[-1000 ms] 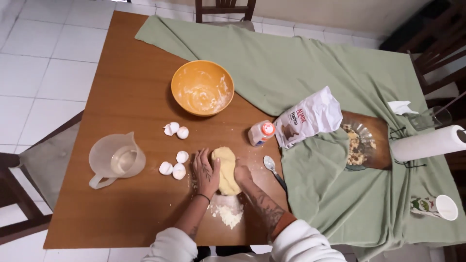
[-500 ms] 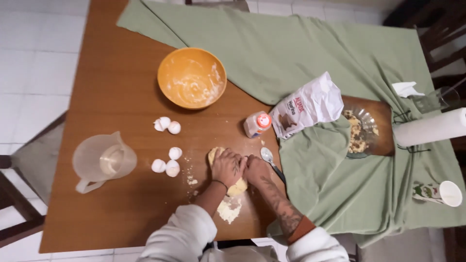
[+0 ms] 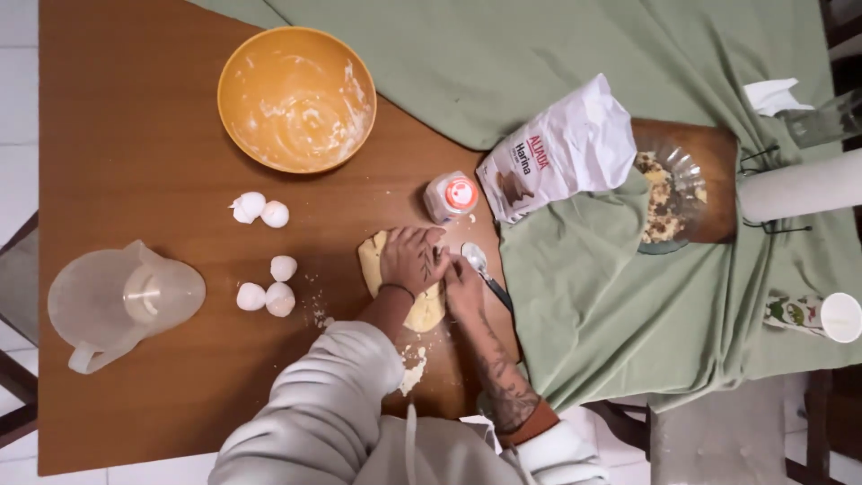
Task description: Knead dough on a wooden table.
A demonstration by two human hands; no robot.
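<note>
A pale yellow lump of dough (image 3: 422,310) lies on the brown wooden table (image 3: 135,162), dusted with loose flour (image 3: 411,368) at its near end. My left hand (image 3: 411,259) presses flat on the far end of the dough, fingers spread. My right hand (image 3: 462,286) rests against the dough's right side, fingertips touching the left hand. A metal spoon (image 3: 483,272) lies just right of my right hand. How much the right hand grips the dough is hidden.
An orange bowl (image 3: 296,99) smeared with batter stands at the back. Eggshells (image 3: 267,294) and a clear plastic jug (image 3: 121,301) lie left. A small red-capped jar (image 3: 452,196), a white flour bag (image 3: 561,153), a glass dish (image 3: 669,193) and a paper towel roll (image 3: 799,187) sit right, on green cloth (image 3: 620,314).
Both hands have slid up to the far end of the dough and come together. The camera has moved closer over the table.
</note>
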